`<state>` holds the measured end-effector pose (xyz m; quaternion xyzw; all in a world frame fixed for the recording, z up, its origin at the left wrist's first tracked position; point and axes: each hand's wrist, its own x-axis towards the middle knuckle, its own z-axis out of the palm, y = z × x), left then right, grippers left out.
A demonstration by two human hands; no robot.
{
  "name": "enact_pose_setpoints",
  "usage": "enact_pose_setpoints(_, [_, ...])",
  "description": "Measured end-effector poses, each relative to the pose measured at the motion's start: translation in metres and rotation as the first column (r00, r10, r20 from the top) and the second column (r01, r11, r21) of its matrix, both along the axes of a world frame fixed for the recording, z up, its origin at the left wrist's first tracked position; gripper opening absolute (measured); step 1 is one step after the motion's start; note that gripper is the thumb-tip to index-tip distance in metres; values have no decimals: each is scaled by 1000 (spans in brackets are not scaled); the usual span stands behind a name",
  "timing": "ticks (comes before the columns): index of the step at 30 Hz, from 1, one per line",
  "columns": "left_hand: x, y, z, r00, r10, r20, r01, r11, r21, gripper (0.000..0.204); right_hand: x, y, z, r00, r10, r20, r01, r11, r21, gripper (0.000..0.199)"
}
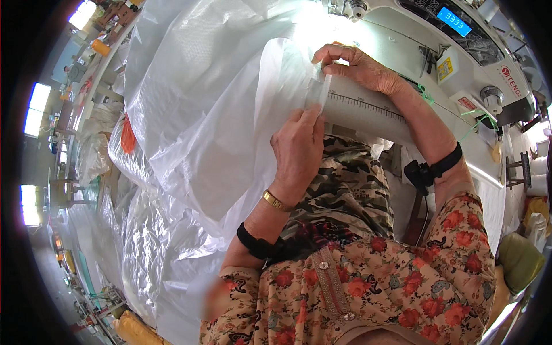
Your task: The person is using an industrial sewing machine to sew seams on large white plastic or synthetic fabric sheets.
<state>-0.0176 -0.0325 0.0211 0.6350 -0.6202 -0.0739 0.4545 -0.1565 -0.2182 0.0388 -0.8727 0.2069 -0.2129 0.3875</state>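
- Head view: left of the ruler scale [368, 106], the translucent white sheet [213, 115] is lying bunched; its loose bulk, if sliding, could be tugging your fold crooked.
- Just left of the scale, nearer you, your left hand [298, 149] is pinching the sheet, fingers nearly closed; it's extending leftward from your fingertips.
- Beyond the scale's left end, your right hand [362, 68] is pinching too, thumb against forefinger, the sheet lying leftward.
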Motion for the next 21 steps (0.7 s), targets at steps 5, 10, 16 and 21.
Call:
enact_pose_setpoints(5, [-4,-3,1,998,-28,-58,27,1000,-4,9,5,3,1,1000,1,-28,-7,974,-225,16])
enact_pose_setpoints(10, [-10,-5,-4,987,-73,-146,78,996,30,7,9,6,-6,989,-139,-57,94,868,-487,18])
enact_pose_setpoints(16, [-10,3,2,994,-102,-39,104,994,43,21,7,10,-10,916,-398,-43,274,703,-657,41])
enact_pose_setpoints(21, [-1,2,-3,982,-159,103,157,987,23,35,11,16,-1,857,-501,-116,311,685,-659,53])
